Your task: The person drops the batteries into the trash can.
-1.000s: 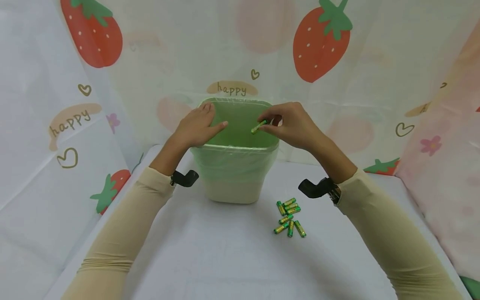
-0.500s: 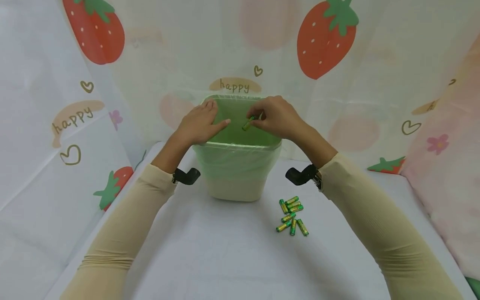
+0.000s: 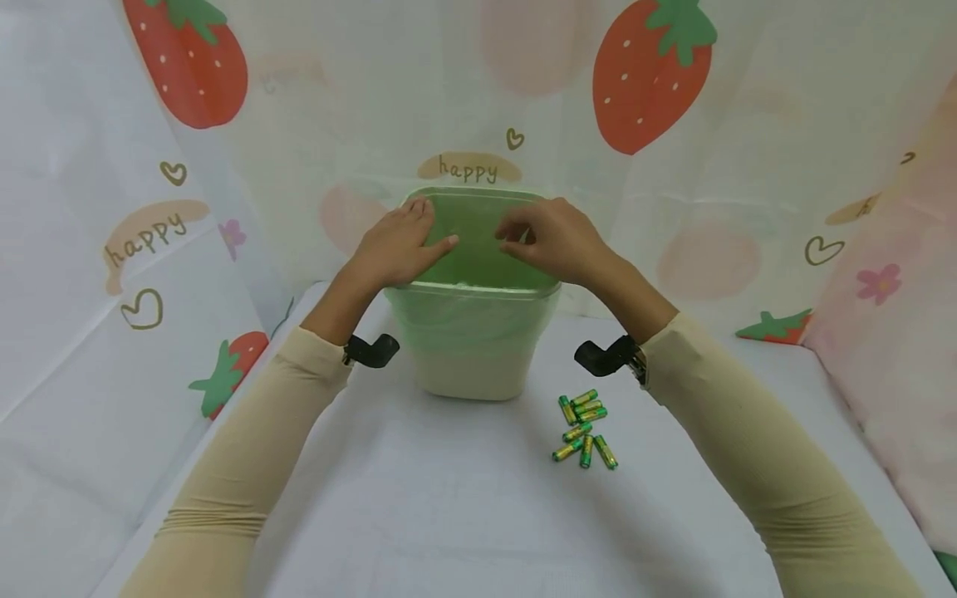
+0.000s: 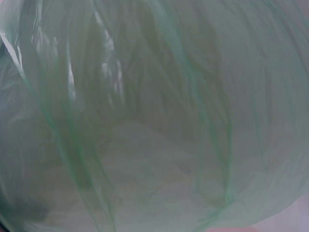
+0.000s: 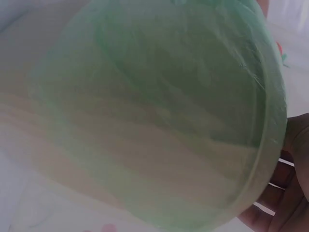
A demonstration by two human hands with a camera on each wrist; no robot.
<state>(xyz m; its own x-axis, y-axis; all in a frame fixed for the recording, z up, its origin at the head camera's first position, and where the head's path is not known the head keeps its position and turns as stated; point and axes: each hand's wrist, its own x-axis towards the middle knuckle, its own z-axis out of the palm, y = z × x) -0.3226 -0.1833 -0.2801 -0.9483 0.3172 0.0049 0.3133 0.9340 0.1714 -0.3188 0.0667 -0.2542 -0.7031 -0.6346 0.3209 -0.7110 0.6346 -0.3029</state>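
Whereas half a second ago the right hand [image 3: 557, 242] pinched a green battery over the mouth of the bin [image 3: 471, 365], its fingers [image 3: 514, 226] now hover above the opening with nothing visible between them, loosely curled and slightly parted; the battery is no longer in view, so by my reading it has dropped into the green liner bag [image 3: 478, 241], though neither wrist view shows it lying at the bottom. That would mean one battery is dealt with and the pile of batteries [image 3: 585, 428] is what remains, lying on the white worktop [image 3: 449, 515] to the right front of the bin, well apart from both hands. As before, the left hand [image 3: 399, 245] rests on the bin's left rim, fingers straight and flat, thumb reaching inward over the liner, holding nothing round.

For edges: the bin's rim runs just under both hands, and the right wrist view shows the liner [image 5: 183, 96] stretched over that rim with the right hand's fingers [image 5: 280, 203] close beside its outer edge. The left wrist view is filled by the liner's folds [image 4: 154, 116] and tells little else. Strawberry-print cloth [image 3: 643, 75] hangs close behind the bin and along both sides, so free room lies toward the person, over the bare worktop in front and around the pile
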